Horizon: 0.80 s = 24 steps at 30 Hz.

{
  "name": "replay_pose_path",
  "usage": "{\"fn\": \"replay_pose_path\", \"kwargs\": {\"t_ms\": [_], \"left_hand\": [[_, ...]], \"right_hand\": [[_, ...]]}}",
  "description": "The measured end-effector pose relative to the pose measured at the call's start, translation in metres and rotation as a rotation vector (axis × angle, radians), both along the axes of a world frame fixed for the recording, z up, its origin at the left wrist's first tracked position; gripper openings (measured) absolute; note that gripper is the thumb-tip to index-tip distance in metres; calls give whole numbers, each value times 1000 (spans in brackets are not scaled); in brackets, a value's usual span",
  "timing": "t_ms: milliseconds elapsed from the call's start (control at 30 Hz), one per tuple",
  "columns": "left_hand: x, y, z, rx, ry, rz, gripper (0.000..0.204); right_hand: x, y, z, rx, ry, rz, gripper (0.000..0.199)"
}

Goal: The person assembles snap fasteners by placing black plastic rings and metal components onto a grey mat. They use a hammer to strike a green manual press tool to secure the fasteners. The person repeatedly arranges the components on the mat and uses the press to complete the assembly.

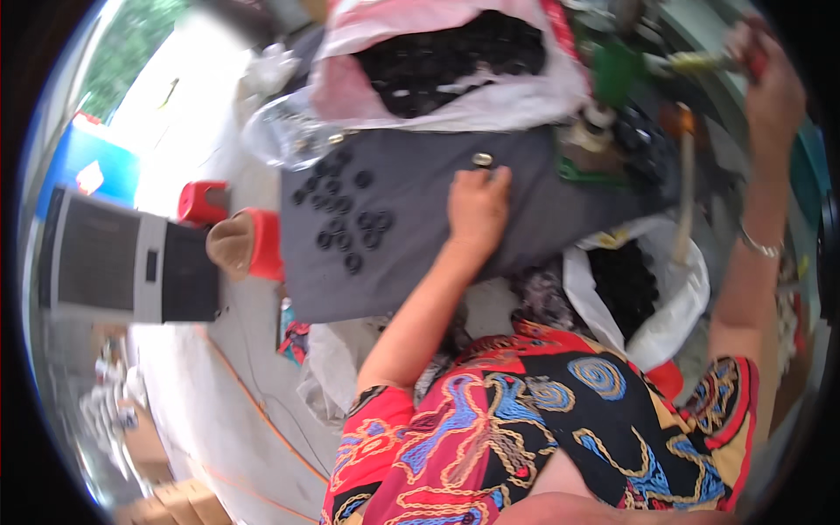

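Note:
My left hand (478, 208) is closed over the dark grey cloth, pinching a small round part (482, 161) with a shiny, pale metal face at its fingertips. At the upper right, my right hand (772, 92) is raised, somewhat blurred, with its fingers wrapped round the end of a lever (700, 62) with a yellowish sleeve. This lever runs from a green hand press (612, 72), whose base rests at the right of the cloth. Several black rings (342, 204) lie scattered on the cloth, left of my left hand.
A white and pink sack (437, 121) of black parts lies beyond the cloth (411, 280). Another white bag (685, 302) of black pieces is near my body on the right. A clear plastic bag (278, 138), a red stool (262, 242) and a dark speaker-like box (98, 254) are left.

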State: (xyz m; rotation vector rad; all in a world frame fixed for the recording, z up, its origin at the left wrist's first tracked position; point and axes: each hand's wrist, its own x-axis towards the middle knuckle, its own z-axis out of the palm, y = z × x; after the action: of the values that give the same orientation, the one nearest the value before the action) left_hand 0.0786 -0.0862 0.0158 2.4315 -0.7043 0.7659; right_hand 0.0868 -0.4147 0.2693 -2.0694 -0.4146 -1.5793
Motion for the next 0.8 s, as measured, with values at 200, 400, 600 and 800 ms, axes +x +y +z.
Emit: {"fn": "replay_pose_path", "kwargs": {"t_ms": [200, 400, 600, 800], "left_hand": [[8, -44, 26, -368, 174, -111, 56], [45, -106, 33, -371, 216, -128, 67], [56, -136, 34, -391, 213, -175, 64], [67, -144, 31, -384, 213, -82, 70]], "right_hand": [[-10, 30, 12, 451, 102, 493, 20], [-4, 25, 6, 435, 142, 501, 22], [-10, 24, 6, 491, 133, 478, 21], [-25, 25, -11, 459, 110, 569, 20]]}}
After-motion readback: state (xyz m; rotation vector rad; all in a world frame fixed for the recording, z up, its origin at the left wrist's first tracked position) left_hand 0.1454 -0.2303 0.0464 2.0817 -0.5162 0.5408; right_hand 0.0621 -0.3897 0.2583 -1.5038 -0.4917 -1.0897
